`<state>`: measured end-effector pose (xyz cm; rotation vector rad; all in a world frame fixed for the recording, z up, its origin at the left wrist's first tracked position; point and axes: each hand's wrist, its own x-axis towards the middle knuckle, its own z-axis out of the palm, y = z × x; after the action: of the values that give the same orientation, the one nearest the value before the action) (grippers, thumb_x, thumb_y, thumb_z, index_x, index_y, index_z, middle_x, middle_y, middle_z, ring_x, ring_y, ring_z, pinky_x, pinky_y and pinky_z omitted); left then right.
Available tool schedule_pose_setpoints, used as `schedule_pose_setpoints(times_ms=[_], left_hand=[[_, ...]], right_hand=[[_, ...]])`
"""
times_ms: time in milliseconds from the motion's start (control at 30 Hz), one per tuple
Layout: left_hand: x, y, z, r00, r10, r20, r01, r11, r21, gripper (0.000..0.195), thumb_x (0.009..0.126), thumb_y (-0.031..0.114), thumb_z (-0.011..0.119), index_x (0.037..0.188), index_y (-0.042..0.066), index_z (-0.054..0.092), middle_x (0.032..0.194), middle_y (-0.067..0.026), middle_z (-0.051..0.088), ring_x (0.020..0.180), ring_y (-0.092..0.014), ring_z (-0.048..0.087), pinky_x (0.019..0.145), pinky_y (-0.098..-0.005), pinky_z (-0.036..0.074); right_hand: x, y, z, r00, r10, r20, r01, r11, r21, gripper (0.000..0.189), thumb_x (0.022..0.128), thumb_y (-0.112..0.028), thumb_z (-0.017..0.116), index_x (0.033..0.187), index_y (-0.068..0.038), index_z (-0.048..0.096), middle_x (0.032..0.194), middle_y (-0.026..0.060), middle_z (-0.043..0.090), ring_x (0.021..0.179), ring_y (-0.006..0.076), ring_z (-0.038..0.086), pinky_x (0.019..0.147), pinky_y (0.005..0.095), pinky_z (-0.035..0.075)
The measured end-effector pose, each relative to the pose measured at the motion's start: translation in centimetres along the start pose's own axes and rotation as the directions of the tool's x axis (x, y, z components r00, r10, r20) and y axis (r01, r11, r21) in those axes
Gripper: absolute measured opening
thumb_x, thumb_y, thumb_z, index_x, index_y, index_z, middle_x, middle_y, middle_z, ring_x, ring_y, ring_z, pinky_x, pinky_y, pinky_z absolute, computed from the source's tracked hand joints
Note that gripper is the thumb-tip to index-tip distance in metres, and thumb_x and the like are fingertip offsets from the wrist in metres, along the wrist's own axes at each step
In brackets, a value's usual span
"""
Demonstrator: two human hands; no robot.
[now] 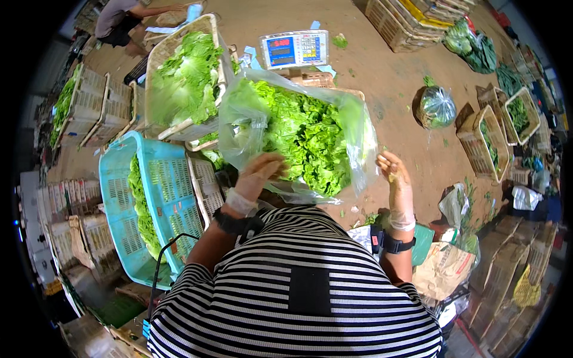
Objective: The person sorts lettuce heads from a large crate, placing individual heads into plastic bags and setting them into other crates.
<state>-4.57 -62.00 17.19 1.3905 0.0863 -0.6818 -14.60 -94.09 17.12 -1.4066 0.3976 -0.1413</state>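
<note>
A clear plastic bag [241,129] full of green leaf lettuce [309,134] lies before me, its mouth spread wide towards me. My left hand [263,172], in a thin see-through glove, is at the bag's near left rim, fingers over the edge of the lettuce. Blur hides whether it grips the plastic. Just off the bag's right side is my right hand [395,174], also gloved, with bent fingers close to the film; a hold on it cannot be made out. Beyond the bag stands a digital weighing scale [294,49] with a lit display.
Left of the bag are a crate of lettuce [183,80] and a tilted turquoise crate [147,188] with lettuce inside. A bagged bundle of greens [438,107] and small crates [481,143] stand to the right. A person [118,22] crouches at far left. Brown paper [443,270] lies by my right arm.
</note>
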Motion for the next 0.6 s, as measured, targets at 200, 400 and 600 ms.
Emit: schedule_pose_setpoints(times_ms=[200, 400, 600], left_hand=[[-2.5, -1.3, -4.3, 0.731, 0.546, -0.41, -0.502, 0.837, 0.22, 0.007, 0.088, 0.004, 0.058, 0.093, 0.005, 0.052, 0.083, -0.0006, 0.053, 0.075, -0.009, 0.049, 0.071, -0.0217, 0.041], [-1.8, -1.0, -5.2, 0.653, 0.598, -0.465, -0.577, 0.79, 0.206, 0.015, 0.087, 0.006, 0.061, 0.098, 0.005, 0.051, 0.089, -0.0011, 0.054, 0.082, -0.01, 0.05, 0.078, -0.0235, 0.041], [1.9, -0.5, -6.7, 0.764, 0.644, -0.039, -0.406, 0.527, 0.747, 0.061, 0.075, 0.02, 0.075, 0.125, 0.003, 0.044, 0.103, -0.0056, 0.056, 0.09, -0.014, 0.054, 0.08, -0.0268, 0.044]], right_hand=[[-0.7, 0.7, 0.0, 0.996, -0.094, -0.005, 0.094, 0.993, -0.069, 0.057, 0.089, -0.042, 0.054, 0.129, -0.002, 0.046, 0.123, 0.0115, 0.053, 0.116, 0.0205, 0.049, 0.1, 0.0342, 0.034], [-1.7, 0.8, 2.1, 0.996, -0.084, 0.007, 0.084, 0.98, -0.18, 0.06, 0.088, -0.043, 0.056, 0.131, -0.004, 0.044, 0.128, 0.0097, 0.049, 0.119, 0.0207, 0.045, 0.099, 0.0333, 0.033], [-2.1, -0.2, 5.0, 0.962, -0.184, -0.201, 0.145, 0.97, -0.196, 0.048, 0.089, -0.028, 0.057, 0.129, -0.003, 0.045, 0.126, 0.0108, 0.05, 0.117, 0.0215, 0.047, 0.1, 0.0342, 0.034]])
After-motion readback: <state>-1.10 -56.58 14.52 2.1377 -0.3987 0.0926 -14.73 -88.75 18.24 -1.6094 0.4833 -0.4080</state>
